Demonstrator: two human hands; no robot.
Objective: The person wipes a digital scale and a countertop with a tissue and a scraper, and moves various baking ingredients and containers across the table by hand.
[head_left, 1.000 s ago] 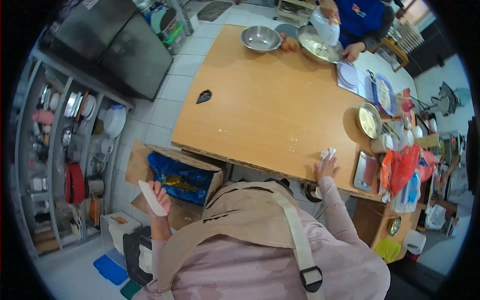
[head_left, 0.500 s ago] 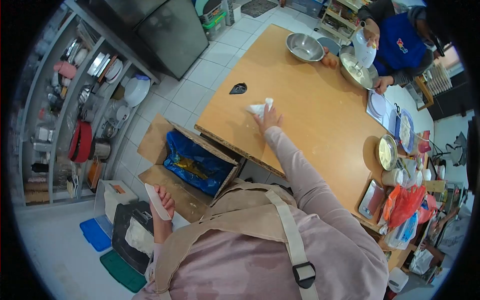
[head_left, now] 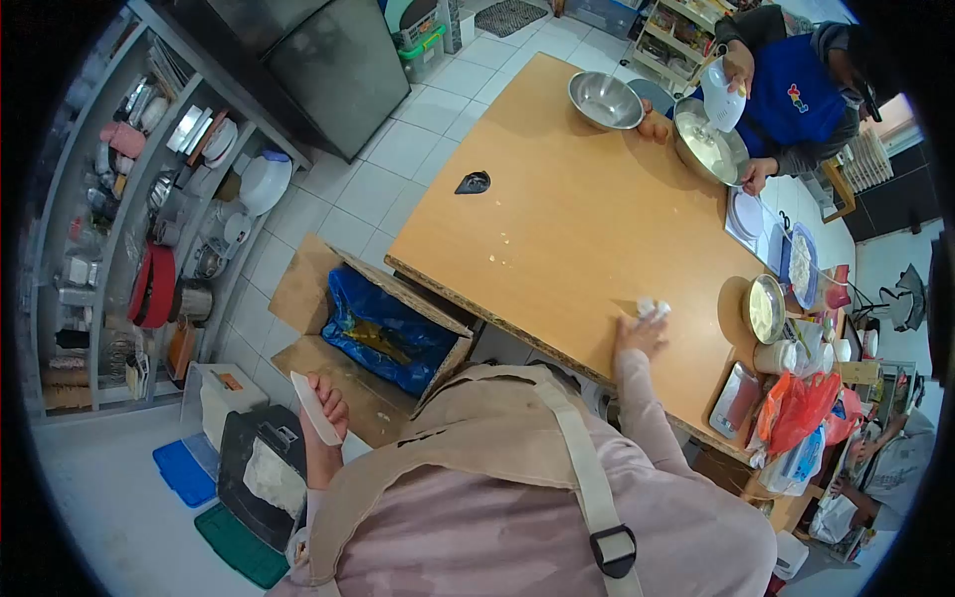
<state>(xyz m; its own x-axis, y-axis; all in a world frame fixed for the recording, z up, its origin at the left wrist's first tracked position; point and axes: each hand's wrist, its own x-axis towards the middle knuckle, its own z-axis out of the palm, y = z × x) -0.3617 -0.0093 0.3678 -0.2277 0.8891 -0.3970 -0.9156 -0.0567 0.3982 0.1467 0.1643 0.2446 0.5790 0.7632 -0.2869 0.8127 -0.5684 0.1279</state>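
My left hand [head_left: 333,403] is closed around a flat white scraper [head_left: 313,408], held off the left side of the table beside my body. Toward the right part of the wooden table [head_left: 557,199], my right hand [head_left: 640,338] rests on a crumpled white cloth [head_left: 654,309], pressing it to the surface. The cloth is mostly beyond my fingertips. Small pale crumbs [head_left: 504,239] lie on the tabletop farther left, and a small black object [head_left: 473,183] sits near the left edge.
A cardboard box with a blue plastic lining [head_left: 388,328] stands below the table's edge. Across the table, another person [head_left: 796,90] holds a hand mixer [head_left: 723,95] in a metal bowl [head_left: 711,149]. A metal tray [head_left: 737,396] and an orange-red bag [head_left: 801,410] lie at the right.
My right hand and the cloth have swept right and nearer to me across the tabletop. Crumbs now show where they were. My left hand stays with the scraper in it.
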